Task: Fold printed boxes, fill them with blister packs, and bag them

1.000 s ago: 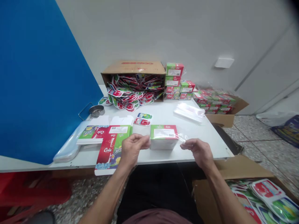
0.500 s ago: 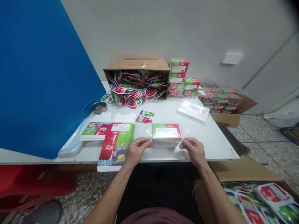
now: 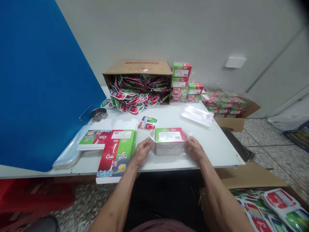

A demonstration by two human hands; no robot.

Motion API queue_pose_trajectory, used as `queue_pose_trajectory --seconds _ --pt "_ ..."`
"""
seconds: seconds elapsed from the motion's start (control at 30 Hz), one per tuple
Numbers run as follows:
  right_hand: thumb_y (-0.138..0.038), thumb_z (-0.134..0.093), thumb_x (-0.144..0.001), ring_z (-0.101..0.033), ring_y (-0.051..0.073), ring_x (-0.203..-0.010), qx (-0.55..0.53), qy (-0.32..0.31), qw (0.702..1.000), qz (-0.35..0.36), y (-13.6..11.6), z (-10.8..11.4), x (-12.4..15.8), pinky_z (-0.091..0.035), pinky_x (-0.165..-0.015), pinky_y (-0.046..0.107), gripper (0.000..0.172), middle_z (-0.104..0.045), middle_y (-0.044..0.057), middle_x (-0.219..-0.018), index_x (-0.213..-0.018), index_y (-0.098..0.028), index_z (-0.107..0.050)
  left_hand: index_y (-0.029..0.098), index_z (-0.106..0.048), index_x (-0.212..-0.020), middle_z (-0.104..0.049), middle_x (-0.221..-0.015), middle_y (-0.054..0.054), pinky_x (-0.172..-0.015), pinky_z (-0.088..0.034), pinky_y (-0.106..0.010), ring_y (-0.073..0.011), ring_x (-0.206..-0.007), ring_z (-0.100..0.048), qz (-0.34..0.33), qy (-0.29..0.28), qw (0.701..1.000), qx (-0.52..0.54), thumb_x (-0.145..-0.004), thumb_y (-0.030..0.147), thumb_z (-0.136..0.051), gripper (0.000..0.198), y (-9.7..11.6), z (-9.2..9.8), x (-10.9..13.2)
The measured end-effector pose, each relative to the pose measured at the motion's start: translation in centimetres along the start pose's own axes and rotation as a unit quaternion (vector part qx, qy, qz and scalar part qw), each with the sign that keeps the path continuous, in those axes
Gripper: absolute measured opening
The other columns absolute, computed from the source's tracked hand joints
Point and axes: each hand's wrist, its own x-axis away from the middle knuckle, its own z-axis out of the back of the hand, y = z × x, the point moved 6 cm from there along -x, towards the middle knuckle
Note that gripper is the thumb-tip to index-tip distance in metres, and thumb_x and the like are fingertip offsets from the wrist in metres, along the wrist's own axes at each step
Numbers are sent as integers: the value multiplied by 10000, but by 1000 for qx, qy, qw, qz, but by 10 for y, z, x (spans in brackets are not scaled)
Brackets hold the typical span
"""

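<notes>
A small Cola-and-Sprite carton (image 3: 169,141), with a green and red top and a white label, sits on the white table (image 3: 217,151) inside loose clear plastic film (image 3: 188,134). My left hand (image 3: 142,151) presses the film against the carton's left end. My right hand (image 3: 194,148) does the same at the right end. To the left of my left hand lies a flat printed Cola-and-Sprite carton blank (image 3: 116,154), with a second printed blank (image 3: 94,140) beyond it.
A cardboard box on its side (image 3: 137,68) spills die-cut bottle-shaped cards. Stacked cartons (image 3: 182,84) stand beside it, near a pile of clear bags (image 3: 197,116) and a metal bowl (image 3: 98,113). A blue board (image 3: 43,80) rises at left; an open box of cards (image 3: 272,206) sits lower right.
Both hands have moved inward from the film's edges and now press against the carton's ends. The film lies closer around the carton.
</notes>
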Motion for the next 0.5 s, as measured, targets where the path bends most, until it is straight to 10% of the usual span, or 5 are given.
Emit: queue_pose_trajectory --seconds 0.2,0.5 --pt "-384 -859 -714 -682 201 -725 -40 7 999 5 16 -27 -16 -538 -711 332 309 -757 -6 -795 -952 -247 -717 185 -678 -732 -704 -705 32 -681 -478 -230 -110 -658 -628 6 36 995 88 -639 370 -922 320 -27 -11 -16" --pt "-435 -783 -782 -725 266 -950 -63 41 996 57 11 -49 -5 -579 -830 401 263 -784 24 -926 -963 -255 -719 227 -680 -1202 -776 -1044 -31 -915 -504 -343 -204 -935 -730 -31 75 988 134 -741 347 -853 507 -30 -35 -13"
